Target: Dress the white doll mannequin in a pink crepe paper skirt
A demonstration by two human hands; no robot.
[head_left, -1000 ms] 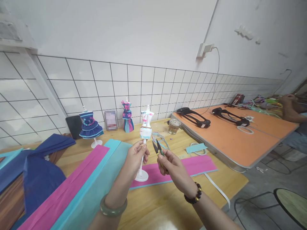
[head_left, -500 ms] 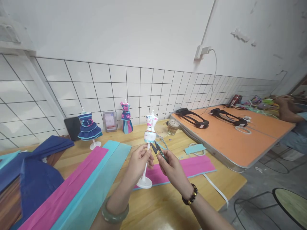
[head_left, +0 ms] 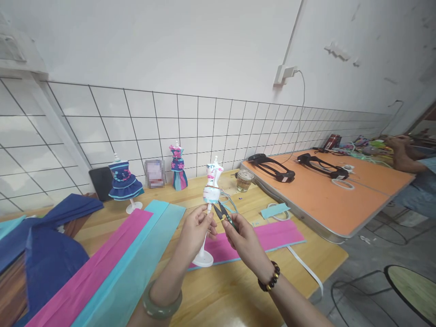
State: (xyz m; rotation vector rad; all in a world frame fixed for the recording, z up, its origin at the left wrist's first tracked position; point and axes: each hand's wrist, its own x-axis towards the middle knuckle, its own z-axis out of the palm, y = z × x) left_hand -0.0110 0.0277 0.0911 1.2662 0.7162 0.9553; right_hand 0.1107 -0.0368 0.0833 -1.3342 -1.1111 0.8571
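Observation:
My left hand (head_left: 196,230) grips the stand pole just under a small white mannequin (head_left: 212,184), which has pink and light-blue marks and a thin brown band round its waist. The mannequin is upright, its round base (head_left: 203,260) low over a pink strip with a blue edge (head_left: 279,234). In my right hand (head_left: 242,234) are small black scissors (head_left: 225,215), blades parted and pointing up at the mannequin's lower edge. Both hands are close together, fingers closed.
Pink and light-blue cloth (head_left: 136,259) and dark blue cloth (head_left: 54,254) lie at the left. Behind stand two dressed mannequins (head_left: 125,181), (head_left: 179,168) and a glass (head_left: 244,180). An orange table (head_left: 327,200) with black headsets is right; another person's arms (head_left: 403,152) show beyond.
The view has shifted slightly, moving everything a little to the left. My hands, the scissors and the mannequin keep nearly the same positions relative to one another.

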